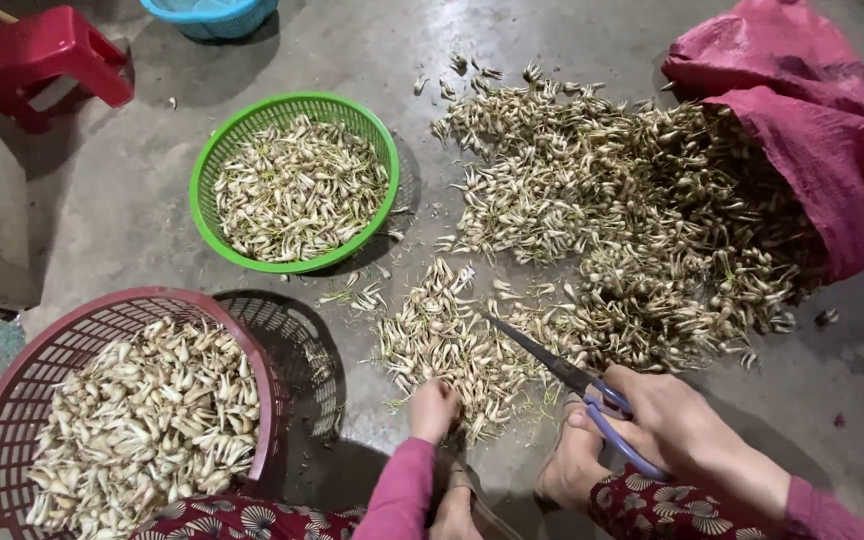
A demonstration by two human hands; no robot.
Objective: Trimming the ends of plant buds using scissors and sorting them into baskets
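My right hand grips purple-handled scissors, their dark blades pointing up-left over a small heap of pale bulbs. My left hand, in a pink sleeve, reaches into the near edge of that heap with fingers curled; whether it holds a bulb is hidden. A large pile of uncut bulbs with roots spills from a magenta sack at the right. A green basket holds thin trimmed pieces. A dark red basket at lower left holds plump trimmed bulbs.
A red plastic stool stands at top left, with a blue basin beside it. The floor is bare grey concrete. My feet in sandals rest between my hands. Loose bulbs lie scattered near the green basket.
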